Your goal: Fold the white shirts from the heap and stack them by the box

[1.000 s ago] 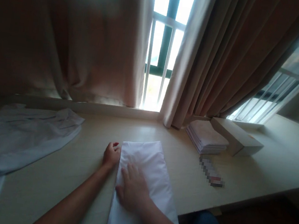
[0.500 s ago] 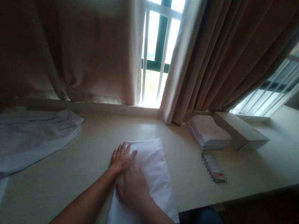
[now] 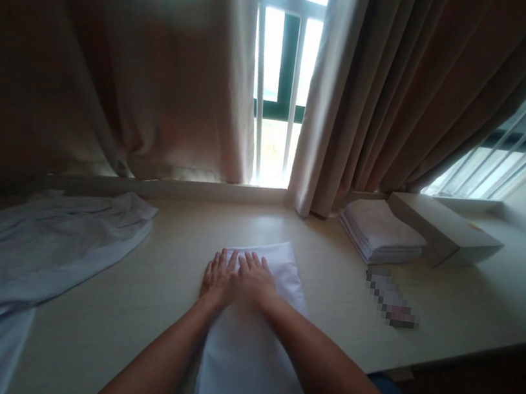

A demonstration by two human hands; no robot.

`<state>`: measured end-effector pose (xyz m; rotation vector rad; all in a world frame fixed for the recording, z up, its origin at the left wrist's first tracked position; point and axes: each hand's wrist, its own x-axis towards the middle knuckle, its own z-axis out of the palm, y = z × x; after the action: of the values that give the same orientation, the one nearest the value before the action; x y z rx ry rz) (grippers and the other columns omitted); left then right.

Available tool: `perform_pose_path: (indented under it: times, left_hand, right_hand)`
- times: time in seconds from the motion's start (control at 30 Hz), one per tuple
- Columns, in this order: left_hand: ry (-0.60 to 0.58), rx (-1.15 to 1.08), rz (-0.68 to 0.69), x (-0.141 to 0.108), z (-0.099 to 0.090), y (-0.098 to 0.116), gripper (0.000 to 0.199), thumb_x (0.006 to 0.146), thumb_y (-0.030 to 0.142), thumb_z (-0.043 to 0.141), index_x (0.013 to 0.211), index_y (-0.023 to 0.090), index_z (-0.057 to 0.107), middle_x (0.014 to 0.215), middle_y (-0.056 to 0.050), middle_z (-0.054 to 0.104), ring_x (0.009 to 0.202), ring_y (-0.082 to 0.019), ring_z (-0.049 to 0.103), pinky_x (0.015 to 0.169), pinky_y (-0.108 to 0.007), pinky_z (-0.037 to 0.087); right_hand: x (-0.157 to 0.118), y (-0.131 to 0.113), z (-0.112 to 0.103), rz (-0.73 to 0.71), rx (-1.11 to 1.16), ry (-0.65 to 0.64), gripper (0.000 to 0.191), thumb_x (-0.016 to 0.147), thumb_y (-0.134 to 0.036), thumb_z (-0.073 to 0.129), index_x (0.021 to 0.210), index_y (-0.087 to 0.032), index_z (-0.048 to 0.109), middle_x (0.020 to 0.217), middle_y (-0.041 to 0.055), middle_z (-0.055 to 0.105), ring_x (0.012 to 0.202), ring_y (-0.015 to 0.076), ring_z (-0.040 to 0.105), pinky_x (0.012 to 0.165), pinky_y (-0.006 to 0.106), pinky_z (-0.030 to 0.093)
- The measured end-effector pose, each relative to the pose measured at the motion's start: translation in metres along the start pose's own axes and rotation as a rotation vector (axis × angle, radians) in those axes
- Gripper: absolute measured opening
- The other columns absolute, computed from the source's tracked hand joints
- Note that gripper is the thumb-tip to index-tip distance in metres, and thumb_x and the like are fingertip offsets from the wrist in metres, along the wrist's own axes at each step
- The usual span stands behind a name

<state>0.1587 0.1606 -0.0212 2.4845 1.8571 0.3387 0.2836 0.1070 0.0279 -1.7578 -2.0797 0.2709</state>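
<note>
A folded white cloth (image 3: 252,365) lies lengthwise on the pale table, its near end at the front edge. My left hand (image 3: 221,277) rests flat with fingers spread on its far left corner. Right beside it, my right hand (image 3: 254,278) presses flat on the cloth near the far edge, fingers apart and pointing away from me. The two hands touch or nearly touch at the thumbs. Neither one grips anything.
Rumpled white cloth (image 3: 89,251) spreads over the left of the table (image 3: 164,274). At the right stand a folded cloth stack (image 3: 383,230), a pale box (image 3: 449,230) and a pixelated object (image 3: 390,298). Curtains (image 3: 375,95) hang at the back.
My right hand has slid away from me up the cloth, from behind my left hand to beside it. The view has shifted slightly, and my left hand stays at the same corner.
</note>
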Motion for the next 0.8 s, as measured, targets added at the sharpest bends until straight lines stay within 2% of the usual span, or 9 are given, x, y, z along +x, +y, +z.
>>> perform_pose_path:
  times: [0.13, 0.27, 0.37, 0.47, 0.57, 0.67, 0.8]
  left_hand:
    - [-0.006, -0.040, -0.062, 0.003, -0.001, 0.004, 0.064, 0.092, 0.049, 0.028, 0.149, 0.018, 0.029, 0.157, -0.012, 0.020, 0.145, -0.028, 0.014, 0.116, -0.043, 0.012]
    - [0.014, -0.076, -0.085, 0.004, -0.005, 0.011, 0.067, 0.091, 0.053, 0.028, 0.148, 0.018, 0.030, 0.156, -0.012, 0.022, 0.144, -0.029, 0.015, 0.117, -0.043, 0.010]
    - [0.009, -0.087, -0.090, 0.003, -0.008, 0.012, 0.067, 0.090, 0.054, 0.029, 0.148, 0.019, 0.030, 0.156, -0.012, 0.022, 0.144, -0.029, 0.016, 0.116, -0.044, 0.010]
    - [0.003, -0.093, -0.089, 0.003, -0.010, 0.013, 0.067, 0.090, 0.055, 0.030, 0.147, 0.020, 0.032, 0.156, -0.011, 0.023, 0.144, -0.029, 0.016, 0.116, -0.044, 0.011]
    - [0.002, -0.096, -0.095, 0.004, -0.009, 0.013, 0.067, 0.090, 0.055, 0.030, 0.147, 0.020, 0.032, 0.156, -0.010, 0.023, 0.144, -0.028, 0.016, 0.116, -0.044, 0.010]
    - [0.016, -0.102, -0.098, 0.005, -0.008, 0.014, 0.068, 0.090, 0.055, 0.030, 0.147, 0.019, 0.033, 0.156, -0.011, 0.023, 0.144, -0.028, 0.016, 0.116, -0.044, 0.010]
    - [0.014, -0.100, -0.105, 0.006, -0.007, 0.014, 0.068, 0.089, 0.056, 0.031, 0.146, 0.019, 0.035, 0.156, -0.011, 0.024, 0.144, -0.029, 0.016, 0.117, -0.045, 0.008]
  right_hand:
    - [0.020, 0.035, -0.007, 0.110, -0.080, -0.171, 0.071, 0.093, -0.064, 0.022, 0.145, -0.017, 0.035, 0.153, 0.0125, 0.028, 0.143, 0.0268, 0.017, 0.114, 0.052, 0.007]
    - [0.007, 0.084, -0.021, 0.236, -0.163, -0.186, 0.079, 0.091, -0.069, 0.018, 0.151, -0.018, 0.022, 0.157, 0.0093, 0.014, 0.145, 0.0253, 0.005, 0.114, 0.047, -0.002]
    - [-0.009, 0.106, -0.030, 0.303, -0.187, -0.160, 0.076, 0.092, -0.066, 0.013, 0.152, -0.020, 0.018, 0.159, 0.0056, 0.009, 0.145, 0.0237, 0.001, 0.114, 0.046, -0.003]
    - [-0.020, 0.107, -0.037, 0.286, -0.229, -0.114, 0.072, 0.094, -0.060, 0.011, 0.152, -0.017, 0.019, 0.159, 0.0061, 0.009, 0.145, 0.0230, -0.003, 0.114, 0.046, -0.008]
    - [-0.029, 0.094, -0.039, 0.212, -0.276, -0.069, 0.072, 0.095, -0.058, 0.014, 0.151, -0.014, 0.018, 0.158, 0.0086, 0.010, 0.145, 0.0224, -0.007, 0.113, 0.046, -0.011]
    - [-0.039, 0.084, -0.035, 0.154, -0.239, -0.116, 0.077, 0.092, -0.065, 0.019, 0.151, -0.015, 0.019, 0.158, 0.0098, 0.013, 0.145, 0.0233, 0.000, 0.115, 0.044, -0.004]
    - [-0.046, 0.083, -0.030, 0.179, -0.193, -0.152, 0.083, 0.090, -0.070, 0.019, 0.151, -0.015, 0.020, 0.157, 0.0095, 0.014, 0.145, 0.0243, 0.002, 0.115, 0.043, -0.001]
